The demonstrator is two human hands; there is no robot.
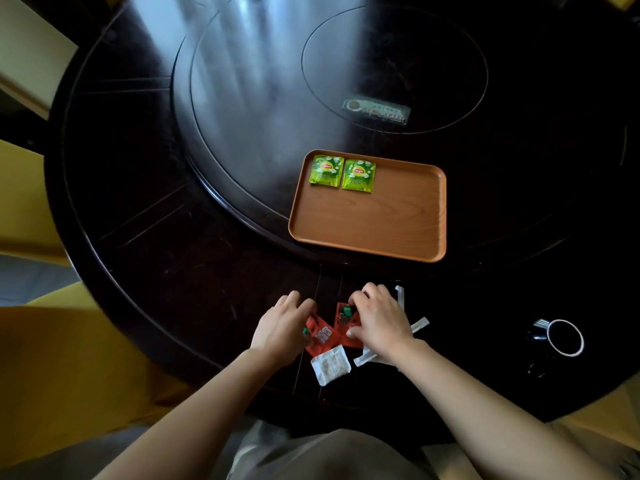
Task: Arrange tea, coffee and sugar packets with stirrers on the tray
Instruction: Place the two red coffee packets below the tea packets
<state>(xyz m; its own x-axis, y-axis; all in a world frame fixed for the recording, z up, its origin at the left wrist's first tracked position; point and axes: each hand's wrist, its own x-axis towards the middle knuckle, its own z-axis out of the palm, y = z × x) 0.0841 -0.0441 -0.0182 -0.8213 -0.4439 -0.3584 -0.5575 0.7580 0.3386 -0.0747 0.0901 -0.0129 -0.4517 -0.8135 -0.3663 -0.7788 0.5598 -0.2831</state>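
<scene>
Probably a restaurant or hotel dining room: a big dark round table (145, 258) with a turntable (242, 98).

You worked at a round, glossy dark wooden table (145, 188) with a raised turning disc. On it lay a rectangular brown wooden tray (367, 223), red coffee sachets (323, 336), a white sugar packet (330, 365), white paper-wrapped stirrers (419, 325) and a white-rimmed black cup (562, 337).

Red packets (327, 336) partly covered by both hands; print unreadable. Right hand (379, 320) hides the middle of the white stirrers (419, 325). Label (376, 111) on the bench centre blurred, text illegible. Left fingers (304, 308) curl out of sight.
</scene>
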